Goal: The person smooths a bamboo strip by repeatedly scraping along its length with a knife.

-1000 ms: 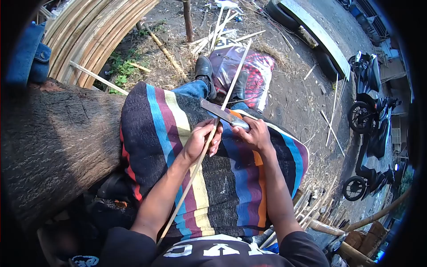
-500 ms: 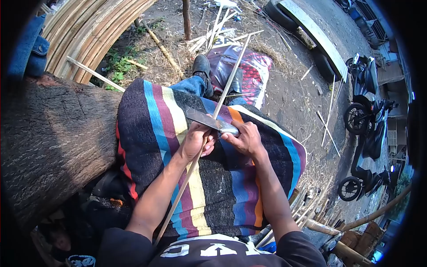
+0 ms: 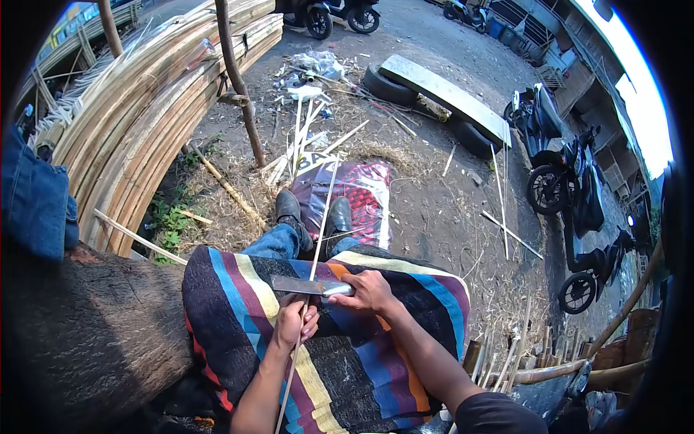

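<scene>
The left hand (image 3: 295, 322) grips a strip (image 3: 316, 260) running roughly from 12 to 6 o'clock over the blanket (image 3: 347, 372); the right hand (image 3: 367, 292) clasps a knife (image 3: 300, 285), its blade pointing to 9 o'clock across the strip.

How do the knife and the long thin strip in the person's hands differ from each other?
The knife has a broad, flat blade, while the strip is narrow throughout. The knife is short; the strip is much longer. The knife points sideways from the right hand, while the strip runs lengthwise through the left hand. Both are held over the striped cloth.
</scene>
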A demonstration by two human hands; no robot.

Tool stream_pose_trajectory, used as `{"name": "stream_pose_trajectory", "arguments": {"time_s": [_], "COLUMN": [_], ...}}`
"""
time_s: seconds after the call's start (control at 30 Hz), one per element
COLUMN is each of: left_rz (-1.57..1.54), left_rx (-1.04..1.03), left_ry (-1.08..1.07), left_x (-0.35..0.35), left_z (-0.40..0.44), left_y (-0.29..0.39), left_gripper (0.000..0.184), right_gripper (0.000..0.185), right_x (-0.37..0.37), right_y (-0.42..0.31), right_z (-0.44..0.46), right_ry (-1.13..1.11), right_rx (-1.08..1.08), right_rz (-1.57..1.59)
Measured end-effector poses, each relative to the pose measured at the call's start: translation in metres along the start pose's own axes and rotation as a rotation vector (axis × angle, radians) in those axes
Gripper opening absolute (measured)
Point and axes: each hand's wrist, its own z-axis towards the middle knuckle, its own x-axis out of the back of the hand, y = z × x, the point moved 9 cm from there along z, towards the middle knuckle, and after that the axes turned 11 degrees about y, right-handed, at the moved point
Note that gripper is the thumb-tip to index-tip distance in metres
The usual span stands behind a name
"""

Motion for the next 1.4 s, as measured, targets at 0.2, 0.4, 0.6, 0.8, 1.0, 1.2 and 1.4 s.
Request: {"name": "stream_pose_trajectory", "arguments": {"time_s": [0.2, 0.4, 0.6, 0.8, 1.0, 1.2, 1.4], "left_rz": [-0.098, -0.127, -0.204, -0.091, -0.034, -0.044, -0.132], "left_rx": [0.053, 0.123, 0.095, 0.004, 0.026, -0.042, -0.052], "left_ry": [-0.050, -0.067, -0.079, 0.008, 0.053, -0.058, -0.052], "left_x": [0.000, -0.005, -0.001, 0.011, 0.008, 0.000, 0.005], "left_z": [-0.001, -0.006, -0.007, 0.001, -0.009, -0.013, -0.008], "left_y": [-0.001, -0.002, -0.001, 0.000, 0.004, 0.017, 0.020], "left_gripper": [0.029, 0.040, 0.045, 0.042, 0.042, 0.033, 0.034], "right_gripper": [0.069, 0.070, 0.079, 0.079, 0.078, 0.075, 0.071], "right_x": [-0.006, -0.010, -0.012, -0.017, -0.037, -0.035, -0.024], "right_y": [0.002, -0.014, -0.023, -0.025, -0.014, 0.039, 0.008], "right_z": [0.001, 0.000, 0.001, 0.006, 0.006, 0.023, 0.019], "right_ry": [0.009, -0.034, -0.053, 0.015, 0.069, 0.073, 0.163], "right_rx": [0.000, 0.016, 0.120, 0.079, 0.156, 0.028, 0.062], "right_rz": [0.041, 0.068, 0.089, 0.059, 0.100, -0.014, 0.039]}}
